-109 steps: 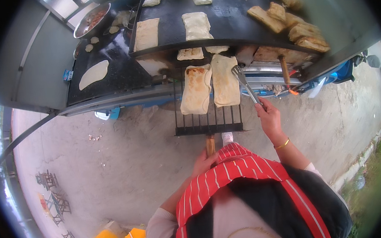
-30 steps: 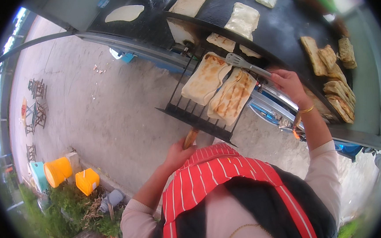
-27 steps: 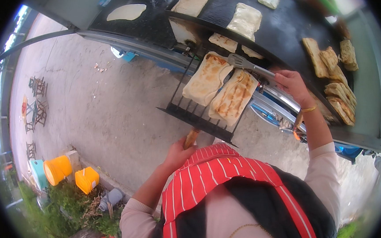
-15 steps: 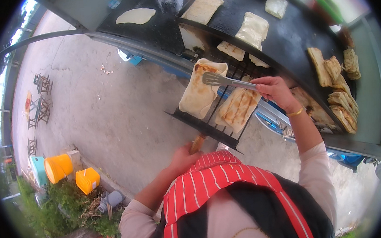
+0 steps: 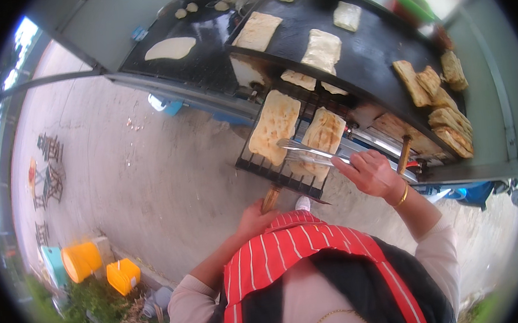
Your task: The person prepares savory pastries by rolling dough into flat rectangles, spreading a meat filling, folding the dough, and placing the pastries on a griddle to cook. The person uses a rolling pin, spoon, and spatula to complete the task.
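My left hand [image 5: 253,219] is closed round the wooden handle [image 5: 270,199] of a pulled-out black grill rack [image 5: 279,177]. Two flat rectangular breads lie side by side on its bars. The left flatbread [image 5: 273,127] is pale with light brown spots; the right flatbread [image 5: 329,129] has darker browned patches. My right hand [image 5: 369,175] grips metal tongs [image 5: 313,151]. Their tips are apart at the right flatbread, one arm over it and the other low by its left side; whether they pinch it I cannot tell.
Above the rack is a black griddle [image 5: 377,45] with several pale dough sheets and a stack of browned flatbreads [image 5: 449,127] at its right. A dough oval [image 5: 170,48] lies on the dark worktop at left. Another wooden handle [image 5: 404,154] sticks out beside my right hand. Yellow buckets [image 5: 81,261] stand at lower left.
The left flatbread, tilted over the rack's front edge before, now lies flat with a more evenly spotted face up. The tongs have moved from it to the right flatbread, their arms spread wider.
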The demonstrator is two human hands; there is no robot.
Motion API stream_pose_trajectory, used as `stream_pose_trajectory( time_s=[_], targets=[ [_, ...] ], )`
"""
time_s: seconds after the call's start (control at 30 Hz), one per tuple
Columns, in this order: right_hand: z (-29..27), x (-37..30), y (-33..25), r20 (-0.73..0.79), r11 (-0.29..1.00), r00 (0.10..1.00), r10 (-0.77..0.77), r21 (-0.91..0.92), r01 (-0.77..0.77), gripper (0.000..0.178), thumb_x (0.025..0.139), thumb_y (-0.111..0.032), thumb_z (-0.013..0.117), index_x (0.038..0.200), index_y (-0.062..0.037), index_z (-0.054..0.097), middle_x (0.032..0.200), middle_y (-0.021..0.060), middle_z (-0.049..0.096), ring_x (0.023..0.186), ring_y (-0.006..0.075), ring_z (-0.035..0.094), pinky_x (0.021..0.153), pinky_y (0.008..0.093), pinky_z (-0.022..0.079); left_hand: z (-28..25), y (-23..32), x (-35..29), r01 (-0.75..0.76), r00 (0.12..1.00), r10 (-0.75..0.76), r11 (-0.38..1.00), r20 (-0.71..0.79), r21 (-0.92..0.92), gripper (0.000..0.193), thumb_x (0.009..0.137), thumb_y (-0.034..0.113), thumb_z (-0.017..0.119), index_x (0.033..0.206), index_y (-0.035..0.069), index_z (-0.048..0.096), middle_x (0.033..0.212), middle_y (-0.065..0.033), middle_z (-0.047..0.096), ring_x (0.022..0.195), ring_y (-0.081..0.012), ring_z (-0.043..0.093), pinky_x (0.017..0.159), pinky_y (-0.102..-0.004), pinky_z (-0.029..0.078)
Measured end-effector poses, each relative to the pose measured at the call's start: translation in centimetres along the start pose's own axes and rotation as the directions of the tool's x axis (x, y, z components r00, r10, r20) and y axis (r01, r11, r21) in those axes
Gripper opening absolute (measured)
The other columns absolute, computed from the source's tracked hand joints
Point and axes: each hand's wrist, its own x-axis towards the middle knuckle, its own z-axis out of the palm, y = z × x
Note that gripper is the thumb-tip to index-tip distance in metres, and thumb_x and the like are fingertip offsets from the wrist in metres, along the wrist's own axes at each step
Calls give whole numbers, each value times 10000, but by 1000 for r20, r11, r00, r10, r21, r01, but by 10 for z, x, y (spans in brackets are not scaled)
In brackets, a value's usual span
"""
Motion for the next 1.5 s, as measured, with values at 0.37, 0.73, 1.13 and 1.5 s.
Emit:
stream_pose_trajectory(
  time_s=[0.37,0.73,1.13,1.5],
  targets=[
    [44,-94,-106,167,-98,6,986,609,-787,297,940,-151,733,1211,-31,715,722,73,593,680,82,515,620,284,475,3,1,31,60,998,-57,991,27,-120,500,864,448,744,1109,21,656,804,-139,726,713,-257,726,646,-405,549],
    [73,-98,-92,-10,-49,-86,996,754,-655,319,919,-159,759,1193,-4,710,754,51,647,672,78,544,620,273,481,-10,44,83,-35,994,41,998,102,-56,419,918,490,660,906,71,663,746,-92,698,691,-255,696,649,-411,541],
    [15,-134,-84,-39,-104,-161,986,611,-785,345,924,-360,746,1214,-175,719,823,152,718,711,291,703,666,385,557,5,135,244,132,982,-182,503,44,-854,593,1022,628,276,925,107,543,605,-32,471,490,-196,412,543,-397,369],
    [-5,-112,-86,-38,51,34,999,755,-654,386,931,-293,746,1255,-90,692,899,97,733,793,170,686,737,331,556,-96,27,316,-340,940,336,912,58,229,362,970,444,568,1140,126,600,900,-68,653,815,-249,623,755,-450,491]
  ],
)
